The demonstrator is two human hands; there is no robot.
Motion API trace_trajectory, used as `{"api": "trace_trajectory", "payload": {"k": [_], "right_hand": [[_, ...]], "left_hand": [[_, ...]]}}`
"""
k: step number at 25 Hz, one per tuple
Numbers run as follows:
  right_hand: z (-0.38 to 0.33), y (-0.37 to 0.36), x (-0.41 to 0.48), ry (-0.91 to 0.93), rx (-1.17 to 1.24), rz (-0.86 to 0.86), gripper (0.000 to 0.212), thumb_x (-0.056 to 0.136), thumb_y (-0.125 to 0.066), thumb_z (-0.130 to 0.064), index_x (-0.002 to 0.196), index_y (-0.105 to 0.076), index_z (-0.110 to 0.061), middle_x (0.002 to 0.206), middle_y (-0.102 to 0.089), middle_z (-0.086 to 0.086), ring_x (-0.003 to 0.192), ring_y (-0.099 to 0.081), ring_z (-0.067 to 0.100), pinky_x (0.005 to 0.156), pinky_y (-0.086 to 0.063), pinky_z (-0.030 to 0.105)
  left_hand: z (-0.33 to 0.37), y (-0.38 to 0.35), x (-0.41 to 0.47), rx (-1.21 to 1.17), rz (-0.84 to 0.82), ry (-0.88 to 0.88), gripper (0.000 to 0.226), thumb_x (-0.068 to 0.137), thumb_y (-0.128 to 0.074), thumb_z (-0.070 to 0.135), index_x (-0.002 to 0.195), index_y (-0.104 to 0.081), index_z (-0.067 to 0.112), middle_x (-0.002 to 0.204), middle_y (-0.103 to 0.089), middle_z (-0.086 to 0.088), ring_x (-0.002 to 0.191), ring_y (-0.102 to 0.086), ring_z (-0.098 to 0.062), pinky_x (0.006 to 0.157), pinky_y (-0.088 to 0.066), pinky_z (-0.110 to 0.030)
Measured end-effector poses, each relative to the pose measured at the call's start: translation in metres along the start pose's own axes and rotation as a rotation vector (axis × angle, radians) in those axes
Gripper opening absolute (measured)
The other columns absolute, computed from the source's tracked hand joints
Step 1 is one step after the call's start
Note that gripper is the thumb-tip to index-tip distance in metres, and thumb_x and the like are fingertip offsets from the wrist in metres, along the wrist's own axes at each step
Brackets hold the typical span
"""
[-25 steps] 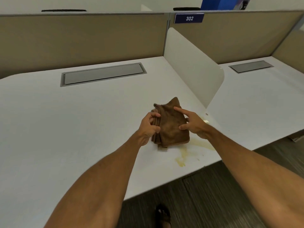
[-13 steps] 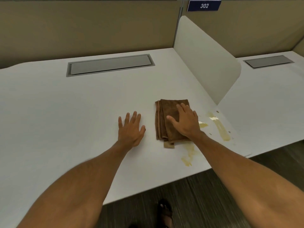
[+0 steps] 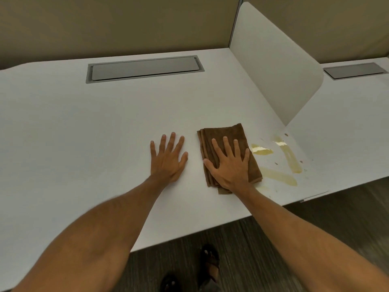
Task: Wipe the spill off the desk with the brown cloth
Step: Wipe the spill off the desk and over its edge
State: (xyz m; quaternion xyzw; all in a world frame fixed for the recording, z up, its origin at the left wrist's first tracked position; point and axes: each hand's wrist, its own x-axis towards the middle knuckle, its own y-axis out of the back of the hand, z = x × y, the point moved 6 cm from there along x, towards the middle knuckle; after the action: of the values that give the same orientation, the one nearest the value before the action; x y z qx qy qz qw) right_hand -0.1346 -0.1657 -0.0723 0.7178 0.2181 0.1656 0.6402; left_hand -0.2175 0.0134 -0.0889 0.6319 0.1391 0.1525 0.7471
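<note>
A folded brown cloth (image 3: 223,133) lies flat on the white desk (image 3: 84,144). My right hand (image 3: 230,164) presses down on it with fingers spread. My left hand (image 3: 168,158) rests flat on the bare desk just left of the cloth, fingers apart, holding nothing. Yellowish streaks of spill (image 3: 291,158) lie to the right of the cloth, near the desk's front edge, with a further smear (image 3: 280,178) below and a glossy patch (image 3: 261,149) beside the cloth.
A white divider panel (image 3: 271,66) stands upright to the right of the cloth. A grey cable hatch (image 3: 145,68) is set into the desk at the back. Beige partition walls close the rear. My sandalled feet (image 3: 208,264) stand on dark floor below.
Both hands had been folding the lifted cloth. It now lies flat under my right palm, and my left hand has let go and settled on the desk. The view has tilted down.
</note>
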Motion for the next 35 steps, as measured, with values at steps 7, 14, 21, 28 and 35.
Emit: {"api": "trace_trajectory", "payload": {"k": [7, 14, 21, 28, 35], "right_hand": [[-0.014, 0.000, 0.056, -0.041, 0.022, -0.027, 0.066, 0.091, -0.024, -0.064, 0.150, -0.002, -0.046, 0.165, -0.002, 0.001, 0.150, 0.004, 0.035, 0.110, 0.008, 0.070], [0.048, 0.012, 0.064, -0.064, 0.094, 0.024, 0.059, 0.094, -0.035, -0.051, 0.149, -0.015, -0.047, 0.164, -0.010, -0.003, 0.151, -0.002, 0.026, 0.118, 0.003, 0.058], [0.022, 0.003, 0.029, -0.084, 0.027, 0.079, 0.060, 0.095, -0.031, -0.048, 0.151, -0.012, -0.041, 0.163, -0.015, 0.001, 0.150, -0.008, 0.030, 0.119, -0.003, 0.057], [0.019, -0.002, -0.054, -0.026, 0.050, 0.067, 0.062, 0.092, -0.027, -0.053, 0.151, -0.010, -0.045, 0.164, -0.011, -0.004, 0.151, -0.004, 0.023, 0.118, 0.003, 0.052], [0.107, 0.011, -0.055, -0.161, 0.067, 0.044, 0.060, 0.091, -0.025, -0.053, 0.149, -0.011, -0.048, 0.164, -0.008, -0.005, 0.151, 0.002, 0.022, 0.118, 0.006, 0.058]], "left_hand": [[-0.001, -0.004, 0.000, 0.003, 0.028, 0.011, 0.070, 0.088, 0.001, 0.057, 0.153, -0.001, 0.032, 0.164, -0.001, 0.000, 0.150, 0.001, -0.026, 0.119, 0.003, -0.054], [-0.001, -0.002, -0.002, -0.017, 0.066, 0.009, 0.071, 0.087, 0.002, 0.057, 0.153, -0.006, 0.033, 0.164, -0.005, 0.001, 0.151, -0.002, -0.025, 0.118, 0.001, -0.052], [-0.001, -0.006, 0.000, 0.004, 0.017, 0.016, 0.060, 0.099, -0.014, 0.051, 0.154, -0.002, 0.031, 0.164, 0.000, 0.000, 0.150, 0.003, -0.026, 0.119, 0.004, -0.053], [0.021, -0.005, -0.002, -0.039, -0.024, 0.103, 0.068, 0.098, -0.019, 0.052, 0.154, -0.002, 0.019, 0.163, 0.002, -0.009, 0.150, 0.005, -0.030, 0.118, 0.004, -0.056], [0.059, -0.010, 0.004, -0.062, -0.023, -0.001, 0.067, 0.099, -0.019, 0.049, 0.154, -0.004, 0.015, 0.164, -0.002, -0.006, 0.150, 0.003, -0.029, 0.117, 0.005, -0.057]]}}
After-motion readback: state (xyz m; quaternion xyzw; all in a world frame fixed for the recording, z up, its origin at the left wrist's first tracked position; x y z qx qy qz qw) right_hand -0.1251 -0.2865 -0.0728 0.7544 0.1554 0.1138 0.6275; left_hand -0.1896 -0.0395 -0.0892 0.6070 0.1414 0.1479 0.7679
